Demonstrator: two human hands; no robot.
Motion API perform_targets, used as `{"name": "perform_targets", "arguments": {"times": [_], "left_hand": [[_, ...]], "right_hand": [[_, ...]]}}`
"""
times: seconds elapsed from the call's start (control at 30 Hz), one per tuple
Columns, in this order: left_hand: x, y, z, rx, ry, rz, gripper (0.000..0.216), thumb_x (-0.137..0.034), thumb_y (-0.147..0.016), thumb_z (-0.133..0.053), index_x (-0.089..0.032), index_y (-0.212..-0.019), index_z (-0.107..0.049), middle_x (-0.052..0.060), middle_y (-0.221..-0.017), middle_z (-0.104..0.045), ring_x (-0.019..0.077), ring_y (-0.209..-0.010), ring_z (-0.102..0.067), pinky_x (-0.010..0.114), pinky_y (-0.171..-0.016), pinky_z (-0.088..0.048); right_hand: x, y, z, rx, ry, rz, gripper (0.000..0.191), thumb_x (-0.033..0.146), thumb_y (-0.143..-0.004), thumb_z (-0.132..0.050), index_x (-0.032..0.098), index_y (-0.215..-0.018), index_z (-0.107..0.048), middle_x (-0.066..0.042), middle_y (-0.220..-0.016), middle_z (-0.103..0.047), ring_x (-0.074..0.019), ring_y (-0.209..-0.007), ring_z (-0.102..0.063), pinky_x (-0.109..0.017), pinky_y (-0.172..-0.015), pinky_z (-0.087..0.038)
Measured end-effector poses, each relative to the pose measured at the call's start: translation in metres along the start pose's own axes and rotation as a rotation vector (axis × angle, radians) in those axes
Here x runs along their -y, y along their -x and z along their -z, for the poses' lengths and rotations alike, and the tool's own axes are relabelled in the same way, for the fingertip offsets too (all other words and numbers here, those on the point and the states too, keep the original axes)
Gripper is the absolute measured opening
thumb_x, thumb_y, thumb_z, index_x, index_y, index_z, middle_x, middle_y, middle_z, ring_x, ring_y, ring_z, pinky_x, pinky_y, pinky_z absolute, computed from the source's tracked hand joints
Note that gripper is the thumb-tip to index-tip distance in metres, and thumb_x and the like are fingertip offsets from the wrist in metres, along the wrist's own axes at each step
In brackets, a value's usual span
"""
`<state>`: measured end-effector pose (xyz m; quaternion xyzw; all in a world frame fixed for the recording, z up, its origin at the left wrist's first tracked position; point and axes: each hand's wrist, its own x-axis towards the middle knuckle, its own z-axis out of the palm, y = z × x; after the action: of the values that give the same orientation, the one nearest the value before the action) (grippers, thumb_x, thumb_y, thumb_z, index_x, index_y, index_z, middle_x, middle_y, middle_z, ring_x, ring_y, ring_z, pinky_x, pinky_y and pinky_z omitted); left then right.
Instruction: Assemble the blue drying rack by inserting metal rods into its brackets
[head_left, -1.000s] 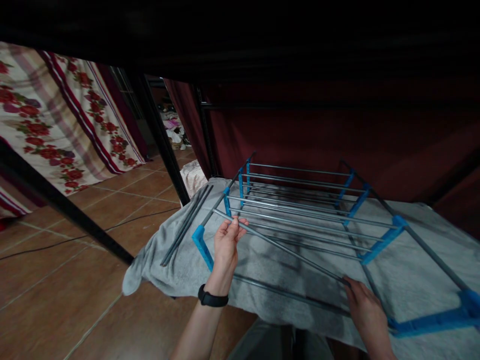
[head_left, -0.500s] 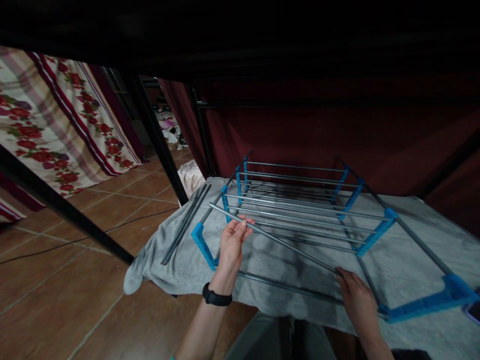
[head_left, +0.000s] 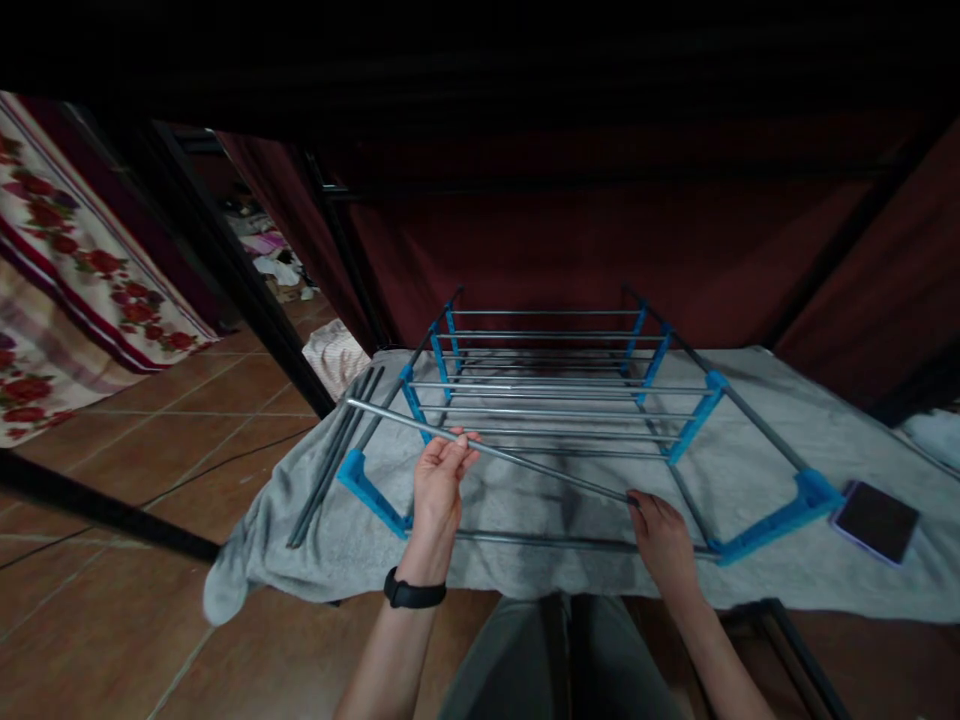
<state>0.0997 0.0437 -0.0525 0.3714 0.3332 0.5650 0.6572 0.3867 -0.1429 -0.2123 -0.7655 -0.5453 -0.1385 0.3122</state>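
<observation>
A thin grey metal tube (head_left: 525, 461) slants across in front of me, its left end higher than its right. My left hand (head_left: 442, 478) pinches it between thumb and fingers left of its middle. At the tube's right end, my right hand (head_left: 660, 535) is closed around it. Behind and below lies a rack frame of metal rods (head_left: 570, 412) with blue plastic brackets (head_left: 375, 492) along both sides. The held tube is above the frame's near section, apart from the front bar (head_left: 555, 541). Several loose tubes (head_left: 334, 455) lie side by side to the left.
Everything lies on a grey blanket (head_left: 247, 565) over a low bed. A phone (head_left: 876, 522) rests by the right bracket. Black metal posts (head_left: 247, 270) stand at the sides, with a dark structure overhead. A cable (head_left: 217, 462) crosses the tiled floor at left.
My view has turned right, so the rack appears further left and the whole phone shows. Both hands still hold the tube, which now lies somewhat flatter.
</observation>
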Motion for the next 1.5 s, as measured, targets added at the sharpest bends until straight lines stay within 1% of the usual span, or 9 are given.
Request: {"name": "perform_targets", "arguments": {"times": [0.17,0.33,0.47,0.77,1.03,1.13,1.27,1.37,1.5], "left_hand": [[-0.003,-0.006,0.002,-0.02,0.006,-0.026,0.033,-0.029,-0.065,-0.084,-0.016,-0.09,-0.068,0.005,-0.089,-0.074,0.015,-0.085,-0.069,0.026,-0.076,-0.053],[-0.003,-0.007,0.002,-0.013,0.009,-0.028,0.034,-0.028,-0.064,-0.084,-0.015,-0.092,-0.068,0.006,-0.092,-0.074,0.0162,-0.087,-0.07,0.028,-0.079,-0.054],[0.002,-0.006,-0.001,0.008,0.0,-0.013,0.035,-0.027,-0.063,-0.084,-0.017,-0.093,-0.068,0.006,-0.092,-0.075,0.0167,-0.088,-0.07,0.028,-0.081,-0.054],[0.017,0.005,-0.017,0.094,-0.049,0.056,0.038,-0.025,-0.061,-0.085,-0.018,-0.094,-0.066,0.005,-0.09,-0.075,0.0176,-0.089,-0.071,0.03,-0.082,-0.054],[0.028,0.016,-0.027,0.111,-0.053,0.088,0.037,-0.027,-0.062,-0.085,-0.018,-0.091,-0.064,0.005,-0.088,-0.075,0.0163,-0.086,-0.07,0.031,-0.081,-0.054],[0.029,0.016,-0.026,0.107,-0.063,0.087,0.039,-0.029,-0.062,-0.086,-0.018,-0.092,-0.063,0.005,-0.086,-0.075,0.016,-0.085,-0.07,0.03,-0.08,-0.054],[0.032,0.019,-0.026,0.108,-0.073,0.106,0.04,-0.031,-0.062,-0.086,-0.018,-0.091,-0.063,0.004,-0.085,-0.074,0.0172,-0.085,-0.07,0.031,-0.078,-0.054],[0.036,0.022,-0.028,0.115,-0.071,0.116,0.04,-0.031,-0.062,-0.086,-0.018,-0.092,-0.063,0.004,-0.085,-0.074,0.0167,-0.085,-0.07,0.031,-0.079,-0.053],[0.039,0.026,-0.03,0.135,-0.062,0.125,0.04,-0.03,-0.062,-0.086,-0.018,-0.092,-0.063,0.004,-0.087,-0.074,0.0163,-0.085,-0.07,0.032,-0.082,-0.053]], "right_hand": [[-0.009,0.003,0.003,-0.065,-0.026,-0.168,0.028,0.032,-0.092,-0.046,0.021,-0.109,-0.065,-0.011,-0.102,-0.069,-0.0285,-0.099,-0.061,-0.048,-0.094,-0.043],[-0.016,0.003,0.0,-0.156,-0.268,-0.339,0.031,0.04,-0.088,-0.051,0.021,-0.106,-0.066,-0.012,-0.106,-0.066,-0.0287,-0.106,-0.058,-0.046,-0.093,-0.045],[-0.013,0.001,-0.002,-0.171,-0.485,-0.481,0.036,0.044,-0.085,-0.055,0.019,-0.109,-0.066,-0.013,-0.104,-0.066,-0.0264,-0.095,-0.06,-0.045,-0.088,-0.048],[0.002,0.001,-0.004,-0.141,-0.756,-0.619,0.043,0.044,-0.078,-0.065,0.021,-0.113,-0.062,-0.009,-0.102,-0.069,-0.0235,-0.09,-0.063,-0.044,-0.087,-0.049],[0.017,0.003,0.004,-0.186,-1.037,-0.718,0.041,0.041,-0.064,-0.08,0.024,-0.099,-0.066,-0.005,-0.101,-0.07,-0.022,-0.093,-0.064,-0.043,-0.091,-0.05],[0.021,0.011,0.01,-0.167,-1.256,-0.795,0.039,0.042,-0.065,-0.081,0.024,-0.097,-0.069,-0.006,-0.103,-0.072,-0.0216,-0.093,-0.065,-0.044,-0.093,-0.052],[0.022,0.019,0.012,-0.273,-1.478,-0.905,0.035,0.037,-0.064,-0.084,0.023,-0.093,-0.072,-0.003,-0.1,-0.072,-0.0183,-0.092,-0.067,-0.037,-0.092,-0.055],[0.02,0.021,0.012,-0.355,-1.535,-1.012,0.033,0.032,-0.062,-0.086,0.024,-0.09,-0.071,0.001,-0.089,-0.071,-0.0136,-0.083,-0.068,-0.029,-0.086,-0.057],[0.015,0.023,0.012,-0.383,-1.597,-1.086,0.026,0.028,-0.063,-0.085,0.023,-0.084,-0.069,0.002,-0.081,-0.069,-0.0121,-0.08,-0.068,-0.026,-0.082,-0.058]]}}
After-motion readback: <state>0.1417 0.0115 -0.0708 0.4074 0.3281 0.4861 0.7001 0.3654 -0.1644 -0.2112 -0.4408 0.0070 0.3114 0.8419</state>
